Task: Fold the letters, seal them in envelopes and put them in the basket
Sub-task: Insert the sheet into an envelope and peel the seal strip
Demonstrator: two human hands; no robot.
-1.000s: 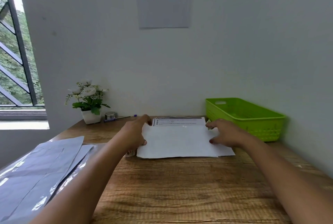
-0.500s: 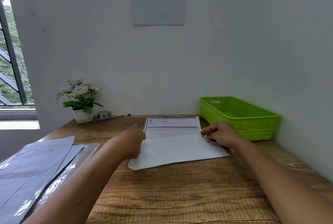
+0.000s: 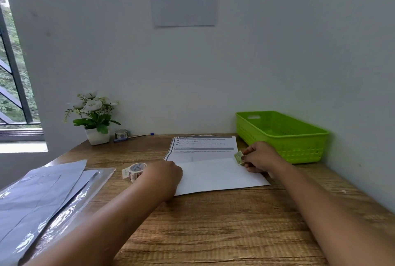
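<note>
One floppy letter [image 3: 220,177] lay folded; your right hand [image 3: 259,156] pinched a sticker [image 3: 239,157], your left hand [image 3: 164,177] rested on its edge, grip unclear. Its folded edge looked the firmest hold.

Two arms of one person reach in from the lower edge. The left forearm [image 3: 106,218] and right forearm [image 3: 320,201] are bare as far as the picture shows, slim and smooth. The left hand [image 3: 164,178] and right hand [image 3: 259,156] are bare too. Fingernails are too small to make out.
</note>
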